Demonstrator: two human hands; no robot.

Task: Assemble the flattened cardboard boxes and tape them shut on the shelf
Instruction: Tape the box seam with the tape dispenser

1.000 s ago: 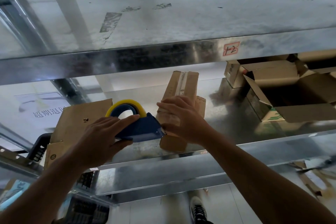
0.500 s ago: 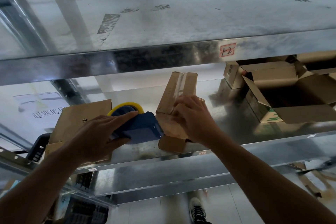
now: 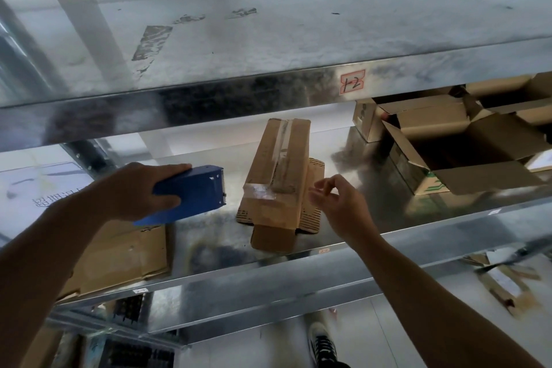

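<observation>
Taping step judged in hand: box [image 3: 277, 176] lies on shelf [image 3: 298, 261], strip [image 3: 260, 190] across it. Tape dispenser [image 3: 194, 193] is gripped by left hand [image 3: 134, 191]; right hand [image 3: 337, 203] relaxed, empty, just beside box. Next: protruding flap [image 3: 270, 240] to be sealed.

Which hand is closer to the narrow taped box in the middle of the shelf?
Right. The right hand hovers just right of the taped box; the left hand is farther left, gripping the blue tape dispenser.

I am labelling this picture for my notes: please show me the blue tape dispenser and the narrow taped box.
blue tape dispenser [image 3: 200, 191]: head view, its blue side.
narrow taped box [image 3: 263, 164]: head view, its top face.
</observation>
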